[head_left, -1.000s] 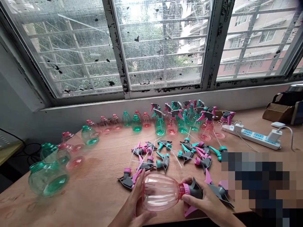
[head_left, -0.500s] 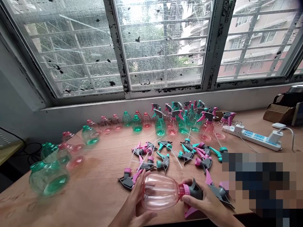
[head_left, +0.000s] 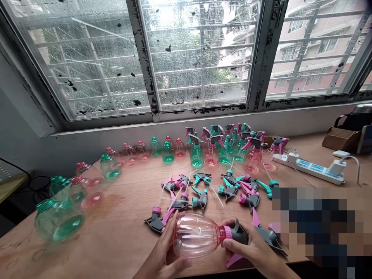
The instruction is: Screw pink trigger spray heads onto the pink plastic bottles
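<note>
With the power strip (head_left: 309,168) as the landmark, the clear pink bottle (head_left: 197,235) lies on its side in the air to the left of it and nearer the person, the left hand (head_left: 168,248) clasped around its base and the right hand (head_left: 247,244) clamped on the pink-and-grey spray head (head_left: 236,233) at its neck. Loose spray heads (head_left: 200,199) lie left of the strip, between it and the held bottle, and assembled spray bottles (head_left: 225,149) stand just beyond them, also left of the strip.

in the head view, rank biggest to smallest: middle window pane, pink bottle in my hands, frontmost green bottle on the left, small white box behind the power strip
1. middle window pane
2. pink bottle and green bottle, too alike to rank
3. white box
</note>
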Demonstrator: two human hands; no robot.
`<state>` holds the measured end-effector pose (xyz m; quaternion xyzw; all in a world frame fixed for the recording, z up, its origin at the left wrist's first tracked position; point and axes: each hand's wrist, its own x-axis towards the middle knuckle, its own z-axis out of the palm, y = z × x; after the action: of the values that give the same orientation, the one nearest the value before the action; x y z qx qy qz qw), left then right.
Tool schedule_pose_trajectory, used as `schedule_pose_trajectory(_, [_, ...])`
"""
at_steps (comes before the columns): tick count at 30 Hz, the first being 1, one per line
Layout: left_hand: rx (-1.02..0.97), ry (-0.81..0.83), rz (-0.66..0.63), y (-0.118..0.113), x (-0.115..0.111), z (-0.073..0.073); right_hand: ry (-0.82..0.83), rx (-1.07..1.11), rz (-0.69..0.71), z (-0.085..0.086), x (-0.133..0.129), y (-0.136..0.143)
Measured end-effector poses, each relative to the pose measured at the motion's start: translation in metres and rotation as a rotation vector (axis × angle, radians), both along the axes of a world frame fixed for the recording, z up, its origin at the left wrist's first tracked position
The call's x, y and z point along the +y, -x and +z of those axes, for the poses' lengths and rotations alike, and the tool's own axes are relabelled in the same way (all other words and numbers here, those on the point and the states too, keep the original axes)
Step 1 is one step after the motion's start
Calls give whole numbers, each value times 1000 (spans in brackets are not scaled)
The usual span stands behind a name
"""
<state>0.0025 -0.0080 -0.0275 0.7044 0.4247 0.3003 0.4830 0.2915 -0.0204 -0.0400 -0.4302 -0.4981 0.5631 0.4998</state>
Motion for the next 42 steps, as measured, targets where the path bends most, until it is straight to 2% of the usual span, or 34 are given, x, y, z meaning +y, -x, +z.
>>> schedule_pose_trajectory(5, [-36, -36, -37, 1, 2, -5, 11, 41, 33, 1, 0, 0])
schedule_pose_trajectory(9, [-39, -27, -27, -4, 1, 1, 0, 28, 12, -1, 0, -1])
schedule_pose_trajectory(15, [-152, 39, -37, -7, 0, 5, -7, 23, 12, -1, 0, 0])
schedule_pose_trajectory(25, [-71, -19, -46, 3, 11, -20, -21, 27, 32, 2, 0, -1])
schedule_pose_trajectory(30, [-104, 83, -9, -2, 2, -6, -16, -11, -1, 2, -1, -1])
schedule_pose_trajectory(33, [-122, 65, -16, -2, -1, 0, -7, -22, -6, 2, -1, -1])
schedule_pose_trajectory(42, [-88, -16, -43, -1, 7, -10, -18, -25, -4, 2, 0, -1])
